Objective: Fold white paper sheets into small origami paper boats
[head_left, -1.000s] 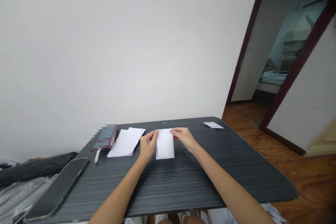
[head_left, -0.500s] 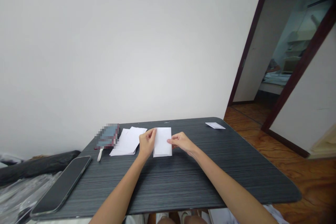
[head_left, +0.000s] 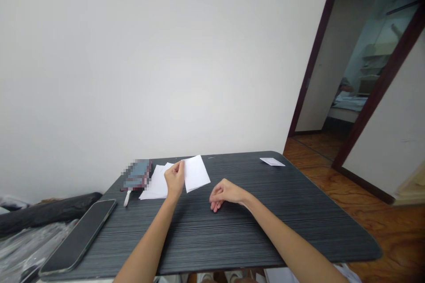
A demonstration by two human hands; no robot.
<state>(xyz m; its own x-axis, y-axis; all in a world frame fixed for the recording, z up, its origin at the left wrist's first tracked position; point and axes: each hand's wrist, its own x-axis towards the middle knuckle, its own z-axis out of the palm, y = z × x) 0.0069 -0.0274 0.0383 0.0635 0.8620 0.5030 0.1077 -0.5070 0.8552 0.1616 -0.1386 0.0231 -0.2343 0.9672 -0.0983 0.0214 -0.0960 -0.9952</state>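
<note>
Right hand (head_left: 228, 192) moved away, released and loosely curled, left hand (head_left: 175, 177) pinching one folded paper (head_left: 196, 174), one phone (head_left: 80, 236) at left

1 folded white paper (head_left: 196, 174) slants, pinched near its left edge by left fingers (head_left: 180, 169).

Tabletop (head_left: 282, 194) open rightward to folded paper (head_left: 272, 162); held paper (head_left: 196, 172) obstructs beside loose sheets (head_left: 153, 186); phone (head_left: 79, 239) occupies near left.

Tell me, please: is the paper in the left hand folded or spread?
Folded, it seems: the paper shows two layers along its lower edge.
</note>
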